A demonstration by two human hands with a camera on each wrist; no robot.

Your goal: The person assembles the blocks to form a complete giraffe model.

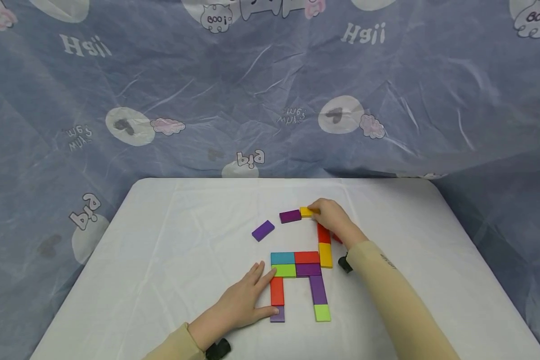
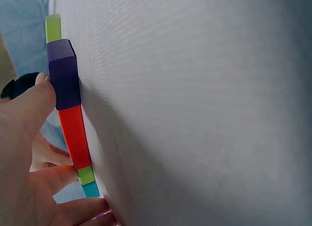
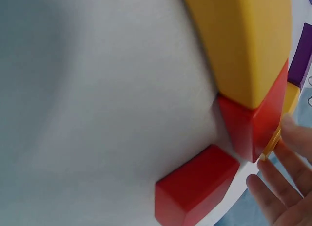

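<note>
My left hand lies at the left side of a figure of flat coloured blocks, fingers extended. Its thumb touches a purple block, and a fingertip touches the green block beyond the red block. At the far side, my right hand pinches a yellow block between thumb and fingers. That block meets a dark purple block on its left. Below the hand, an upright red block joins another yellow block.
A loose purple block lies left of the upper row. A separate red block sits right of the upright column, partly hidden by the right arm in the head view. The white table meets a blue patterned cloth behind.
</note>
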